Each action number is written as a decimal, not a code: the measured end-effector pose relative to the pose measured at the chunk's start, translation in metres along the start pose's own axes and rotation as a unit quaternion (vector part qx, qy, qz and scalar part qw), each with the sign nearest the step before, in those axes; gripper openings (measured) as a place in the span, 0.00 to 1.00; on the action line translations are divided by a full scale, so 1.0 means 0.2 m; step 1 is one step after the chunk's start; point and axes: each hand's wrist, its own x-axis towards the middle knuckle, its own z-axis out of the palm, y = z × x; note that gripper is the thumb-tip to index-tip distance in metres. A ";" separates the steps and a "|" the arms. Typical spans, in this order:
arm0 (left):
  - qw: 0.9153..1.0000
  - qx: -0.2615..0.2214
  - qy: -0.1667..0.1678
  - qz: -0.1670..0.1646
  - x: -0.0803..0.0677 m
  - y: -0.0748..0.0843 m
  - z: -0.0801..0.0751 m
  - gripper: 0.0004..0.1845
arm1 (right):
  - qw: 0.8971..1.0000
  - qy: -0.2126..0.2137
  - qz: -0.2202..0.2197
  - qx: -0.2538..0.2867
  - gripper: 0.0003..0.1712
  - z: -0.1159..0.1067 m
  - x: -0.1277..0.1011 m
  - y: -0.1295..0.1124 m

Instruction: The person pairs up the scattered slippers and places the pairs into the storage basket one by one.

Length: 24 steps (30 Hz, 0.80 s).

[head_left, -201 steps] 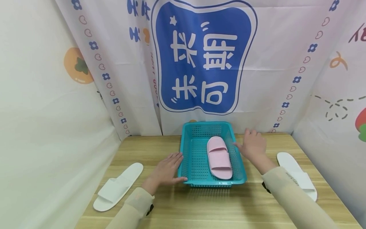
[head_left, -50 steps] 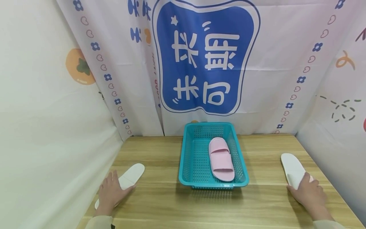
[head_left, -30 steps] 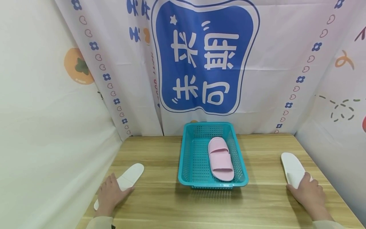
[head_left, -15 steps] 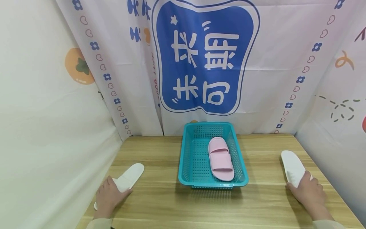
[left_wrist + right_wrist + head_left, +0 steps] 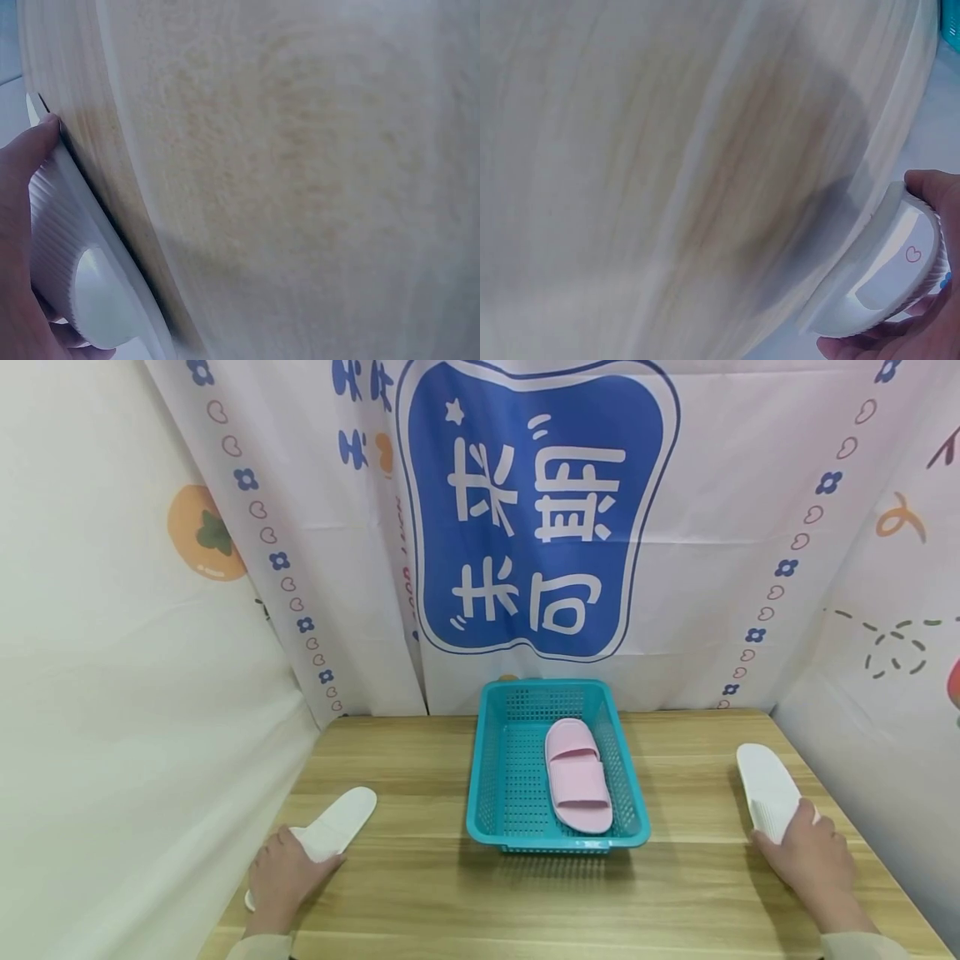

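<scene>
My left hand (image 5: 281, 875) grips the heel end of a white slipper (image 5: 339, 825) lying at the table's front left. In the left wrist view the thumb (image 5: 30, 150) lies along the edge of that slipper's ribbed sole (image 5: 64, 240). My right hand (image 5: 806, 853) grips the heel end of a second white slipper (image 5: 763, 781) at the table's right edge. This one is tilted, so its ribbed sole shows. In the right wrist view the fingers (image 5: 930, 187) curl round that slipper (image 5: 885, 281). A pink slipper (image 5: 576, 774) lies in the right half of a teal basket (image 5: 487, 777) between the hands.
The wooden table (image 5: 420, 893) is closed in by white printed curtains, with a blue sign (image 5: 536, 510) behind the basket. The curtain hangs close to each slipper. Bare wood lies in front of the basket and on both sides of it.
Both hands left the basket's sides and went out to the white slippers. In the last second the right slipper has tilted and shifted slightly away; the left hand has closed on its slipper's heel.
</scene>
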 end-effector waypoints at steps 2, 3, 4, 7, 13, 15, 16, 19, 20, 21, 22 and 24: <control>1.000 -0.002 0.003 -0.002 0.00 0.00 0.00 0.62 | 1.000 0.006 -0.005 0.001 0.56 0.00 0.00 -0.01; 1.000 -0.003 0.005 -0.003 0.00 0.00 0.00 0.61 | 1.000 0.009 -0.007 0.002 0.56 -0.01 0.00 -0.01; 1.000 -0.003 0.005 -0.004 0.00 0.00 0.00 0.61 | 1.000 0.011 -0.009 0.002 0.56 -0.01 0.00 -0.01; 1.000 -0.004 0.004 -0.008 0.00 0.00 -0.01 0.60 | 1.000 0.014 -0.012 0.003 0.56 -0.01 0.01 -0.01; 1.000 -0.001 0.001 -0.008 0.01 0.00 -0.02 0.65 | 1.000 0.018 -0.012 0.006 0.55 -0.02 0.02 -0.02; 1.000 -0.002 0.008 -0.006 0.01 0.01 -0.02 0.66 | 1.000 0.020 -0.015 0.007 0.56 -0.02 0.02 -0.02; 1.000 -0.002 0.010 -0.005 0.02 0.01 -0.02 0.66 | 1.000 0.022 -0.017 0.007 0.55 -0.02 0.02 -0.02; 1.000 -0.007 0.016 -0.001 0.02 0.01 -0.02 0.65 | 0.999 0.029 -0.023 0.007 0.54 -0.03 0.02 -0.03; 1.000 -0.009 0.019 0.000 0.03 0.01 -0.02 0.65 | 0.999 0.030 -0.024 0.006 0.54 -0.03 0.02 -0.03; 1.000 -0.009 0.021 0.001 0.03 0.01 -0.02 0.65 | 0.999 0.031 -0.025 0.005 0.54 -0.04 0.02 -0.04; 1.000 -0.010 0.022 0.002 0.03 0.01 -0.01 0.65 | 0.999 0.033 -0.026 0.004 0.53 -0.04 0.02 -0.04; 1.000 -0.011 0.029 0.003 0.03 0.01 -0.01 0.65 | 0.999 0.035 -0.028 0.002 0.53 -0.05 0.02 -0.05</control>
